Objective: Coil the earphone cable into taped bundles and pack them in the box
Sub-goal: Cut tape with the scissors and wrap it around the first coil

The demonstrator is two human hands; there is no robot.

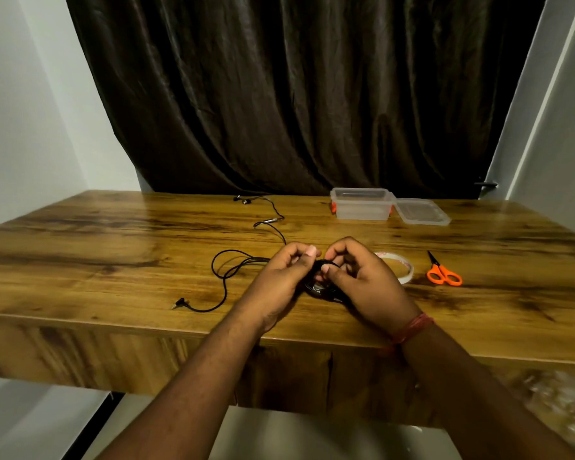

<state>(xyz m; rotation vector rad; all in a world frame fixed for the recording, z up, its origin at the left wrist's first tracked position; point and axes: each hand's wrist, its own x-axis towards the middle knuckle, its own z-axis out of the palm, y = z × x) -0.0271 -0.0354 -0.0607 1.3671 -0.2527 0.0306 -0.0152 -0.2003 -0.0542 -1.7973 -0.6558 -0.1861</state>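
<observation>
Near the front edge of the shiny brown wooden tabletop [80, 247], the left hand [281, 280] and right hand [362, 283] both pinch a round coil of thin black earphone cable [224, 277], hiding part of the clear tape ring [400, 268], with orange-handled scissors [442, 273] beside it and a clear plastic box [361, 204] at the back edge.

Wooden table before a dark curtain
A brown wooden table [113, 234] is standing against white walls [24, 111], while a dark brown curtain [296, 94] is hanging in folds behind its far edge.
</observation>
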